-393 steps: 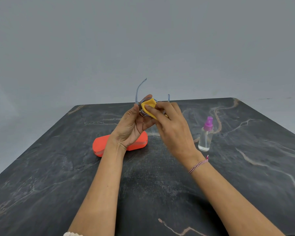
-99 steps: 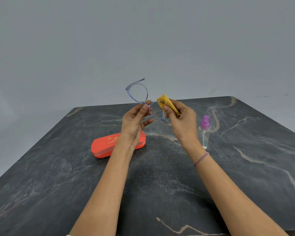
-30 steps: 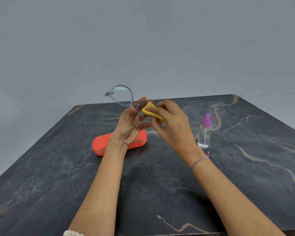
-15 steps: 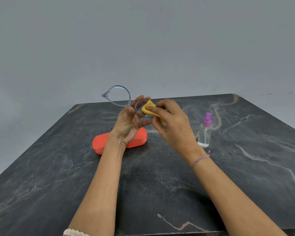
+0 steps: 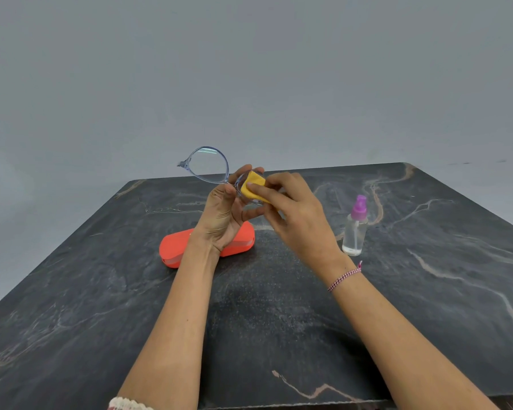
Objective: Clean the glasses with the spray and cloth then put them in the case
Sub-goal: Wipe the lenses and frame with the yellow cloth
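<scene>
No text, label or number can be read on anything here.

One glasses [image 5: 209, 165]; one cloth [image 5: 251, 184]; one case [image 5: 175, 247]; one spray [image 5: 355, 229]; two hands.

Both hands up over dark marbled desk [image 5: 427, 291], grey wall behind. Left hand [image 5: 224, 216] pinches clear blue-framed glasses [image 5: 211, 167] near the bridge, palm toward camera; one lens sticks up & left past the fingertips, free of both hands. Right hand [image 5: 296, 217] presses folded yellow cloth [image 5: 252, 184] onto the other lens, index finger on top of the cloth. That lens mostly hidden by cloth & fingers. Orange case [image 5: 175, 247] lies shut on the desk behind left wrist, partly covered by it. Spray bottle [image 5: 354, 229], clear w/ purple top, stands upright just right of right hand, not touched. Braided wristband [image 5: 344, 278] on right wrist.
</scene>
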